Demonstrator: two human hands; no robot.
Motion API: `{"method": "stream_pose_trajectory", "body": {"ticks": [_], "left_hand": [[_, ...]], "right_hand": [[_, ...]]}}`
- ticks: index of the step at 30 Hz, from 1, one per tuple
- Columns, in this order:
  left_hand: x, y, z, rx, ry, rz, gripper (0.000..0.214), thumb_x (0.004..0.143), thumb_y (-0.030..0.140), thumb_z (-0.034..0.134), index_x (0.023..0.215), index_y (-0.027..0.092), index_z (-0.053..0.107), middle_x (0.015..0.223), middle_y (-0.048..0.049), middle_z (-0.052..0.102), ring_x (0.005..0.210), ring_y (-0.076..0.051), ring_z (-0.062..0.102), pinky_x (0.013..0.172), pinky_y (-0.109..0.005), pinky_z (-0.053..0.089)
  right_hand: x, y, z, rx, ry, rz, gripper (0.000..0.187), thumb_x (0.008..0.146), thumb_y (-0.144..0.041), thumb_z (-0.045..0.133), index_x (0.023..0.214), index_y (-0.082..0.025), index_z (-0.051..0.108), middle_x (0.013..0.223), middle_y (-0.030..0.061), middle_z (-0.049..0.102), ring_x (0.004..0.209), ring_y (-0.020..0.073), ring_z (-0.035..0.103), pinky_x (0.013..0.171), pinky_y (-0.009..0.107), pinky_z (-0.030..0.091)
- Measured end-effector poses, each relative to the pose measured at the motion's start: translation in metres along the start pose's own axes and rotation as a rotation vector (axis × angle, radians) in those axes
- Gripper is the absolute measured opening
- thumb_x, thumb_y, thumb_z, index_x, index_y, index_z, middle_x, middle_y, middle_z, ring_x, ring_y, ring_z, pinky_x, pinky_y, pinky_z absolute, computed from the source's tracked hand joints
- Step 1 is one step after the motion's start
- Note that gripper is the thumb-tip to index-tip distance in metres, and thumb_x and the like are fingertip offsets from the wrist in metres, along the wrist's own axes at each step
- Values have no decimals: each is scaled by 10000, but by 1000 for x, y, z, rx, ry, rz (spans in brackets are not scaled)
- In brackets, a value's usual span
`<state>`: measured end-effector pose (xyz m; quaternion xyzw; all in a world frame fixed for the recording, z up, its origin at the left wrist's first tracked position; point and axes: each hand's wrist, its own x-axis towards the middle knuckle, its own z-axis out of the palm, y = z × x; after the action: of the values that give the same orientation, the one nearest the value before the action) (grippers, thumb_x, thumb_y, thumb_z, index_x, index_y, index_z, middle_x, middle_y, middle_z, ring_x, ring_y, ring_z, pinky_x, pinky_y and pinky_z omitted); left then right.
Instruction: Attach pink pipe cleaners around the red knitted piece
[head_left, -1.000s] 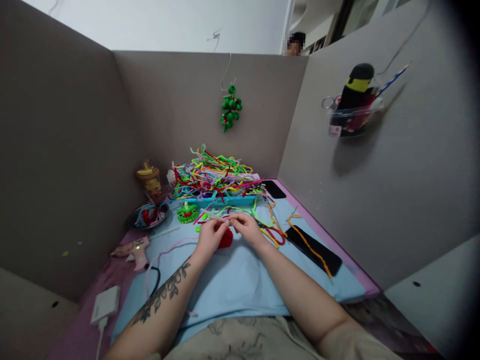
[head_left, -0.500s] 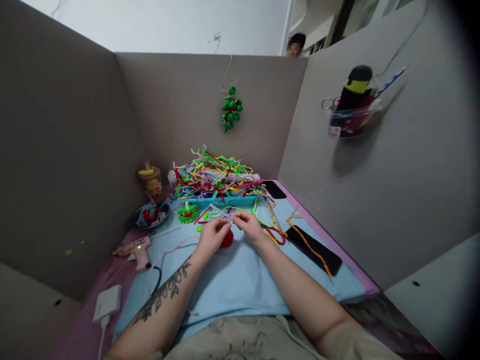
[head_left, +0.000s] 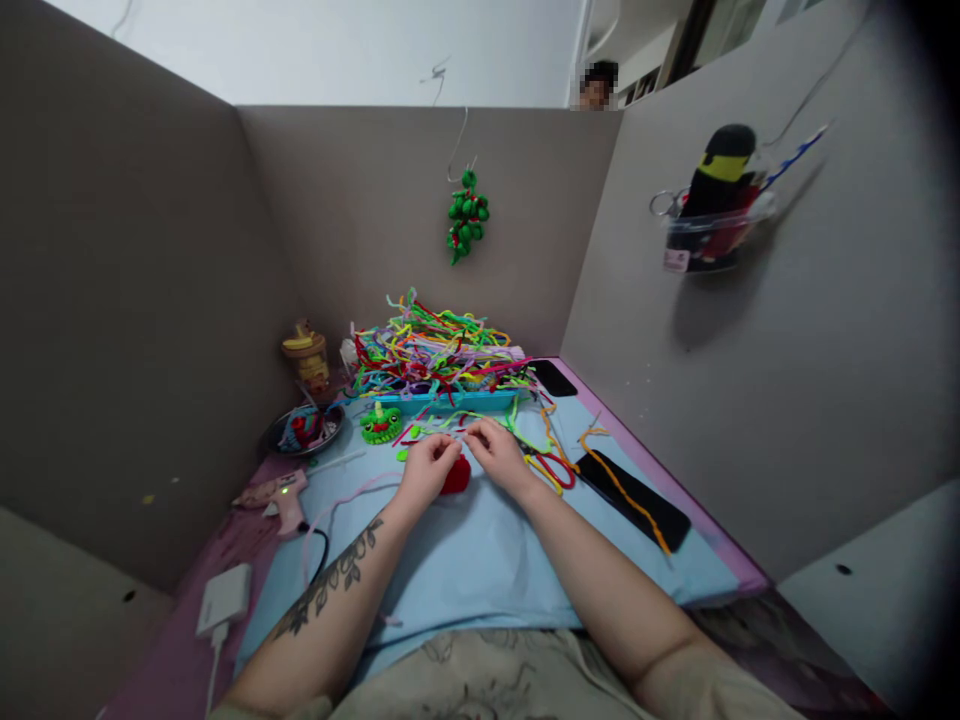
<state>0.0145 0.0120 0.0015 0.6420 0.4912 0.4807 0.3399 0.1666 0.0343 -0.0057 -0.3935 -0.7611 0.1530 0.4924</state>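
My left hand (head_left: 425, 467) and my right hand (head_left: 496, 455) meet over the light blue mat (head_left: 480, 560), fingertips pinched together on a thin pale pipe cleaner (head_left: 459, 437). A small red fuzzy piece (head_left: 456, 478) lies on the mat just under and between the hands. A heap of colourful pipe cleaners (head_left: 435, 355) rests on a turquoise tray (head_left: 442, 402) right behind the hands. A green fuzzy figure (head_left: 380, 424) stands to the left of the tray's front.
A pink glue gun (head_left: 274, 494) and a white charger (head_left: 223, 598) lie at the left. A metal dish (head_left: 304, 431) and a yellow cup (head_left: 307, 357) stand by the left wall. Two dark phones (head_left: 634, 497) (head_left: 553, 378) lie at the right. A green ornament (head_left: 466, 215) hangs on the back wall. A clear holder (head_left: 712, 225) hangs on the right wall.
The hands stay together over the red piece, with small finger movements on the pale pipe cleaner. The view has shifted slightly.
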Motion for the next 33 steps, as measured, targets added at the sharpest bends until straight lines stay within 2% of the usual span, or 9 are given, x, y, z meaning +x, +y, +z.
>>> {"method": "stream_pose_trajectory", "body": {"ticks": [6, 13, 17, 22, 26, 33], "left_hand": [[-1, -4, 3, -133, 14, -54, 239, 728, 383, 593, 668, 153, 612, 579, 4, 587, 536, -122, 507, 525, -229, 372], [-3, 1, 5, -312, 15, -155, 275, 685, 411, 640, 658, 142, 593, 539, 19, 550, 494, -95, 462, 487, -212, 337], [-1, 0, 6, -422, 22, -206, 289, 645, 407, 681, 626, 138, 575, 482, 47, 491, 439, -65, 384, 452, -202, 271], [2, -10, 7, -568, -12, -255, 306, 608, 401, 712, 635, 135, 563, 495, 40, 496, 431, -55, 359, 441, -204, 225], [2, -11, 6, -557, -28, -233, 305, 632, 401, 693, 613, 136, 543, 499, 37, 482, 442, -55, 365, 450, -206, 237], [-1, 1, 4, -352, -16, -174, 360, 663, 494, 641, 639, 142, 570, 472, 31, 488, 437, -77, 409, 436, -208, 290]], "right_hand": [[-2, 1, 2, -216, 10, -122, 123, 866, -221, 480, 863, -176, 595, 817, 56, 595, 768, 167, 549, 693, 270, 430], [-4, -4, 3, -446, 55, -253, 187, 889, -229, 455, 816, -178, 619, 788, 66, 600, 784, 185, 538, 727, 295, 402], [-4, -5, 6, -510, 64, -281, 192, 889, -227, 459, 817, -181, 631, 786, 63, 598, 785, 183, 529, 732, 298, 389], [-4, -7, 8, -491, 80, -262, 183, 883, -223, 473, 832, -188, 645, 799, 64, 600, 797, 184, 527, 740, 304, 390], [-5, -8, 7, -442, 100, -214, 165, 873, -210, 489, 841, -186, 649, 808, 61, 595, 798, 182, 530, 734, 297, 403], [-8, -11, 6, -393, 126, -211, 163, 866, -194, 489, 852, -198, 651, 836, 64, 595, 815, 188, 529, 740, 305, 423]]}}
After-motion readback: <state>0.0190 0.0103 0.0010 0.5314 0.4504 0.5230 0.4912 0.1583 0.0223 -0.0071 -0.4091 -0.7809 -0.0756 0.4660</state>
